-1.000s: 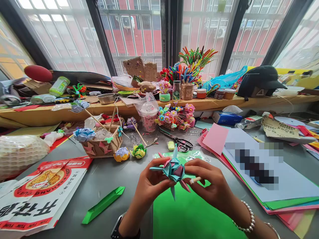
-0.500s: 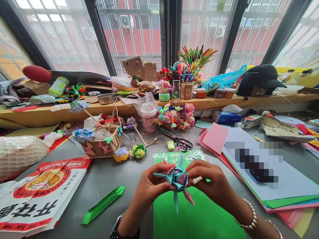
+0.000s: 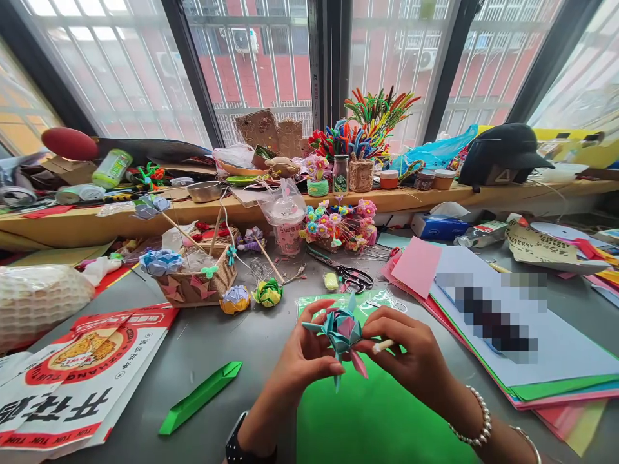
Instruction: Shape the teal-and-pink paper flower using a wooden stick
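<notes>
A folded paper flower point(image 3: 344, 325) in teal and pink hangs over the green sheet, its pointed petals sticking out around a rounded middle. My left hand point(image 3: 300, 354) grips it from the left, fingers behind and thumb below. From the right, my right hand point(image 3: 411, 354) pinches the flower's edge with thumb and forefinger. A short pale stick point(image 3: 383, 347) is tucked among the fingers of that same hand, its far end hidden. Below lies a green sheet in a clear sleeve point(image 3: 377, 419). A folded green paper strip point(image 3: 200, 397) rests on the table to the left.
Scissors point(image 3: 351, 274) lie behind my hands, beside finished paper flowers point(image 3: 269, 293) and a decorated cardboard box point(image 3: 193, 283). Stacked coloured paper point(image 3: 532, 322) with a pixelated dark object covers the right side. A printed paper bag point(image 3: 87, 374) lies at left. A lidded cup point(image 3: 289, 225) stands behind.
The flower has turned in my hands and tilted, showing its pink middle more. My left thumb has shifted lower, and its fingers have spread wider around the flower.
</notes>
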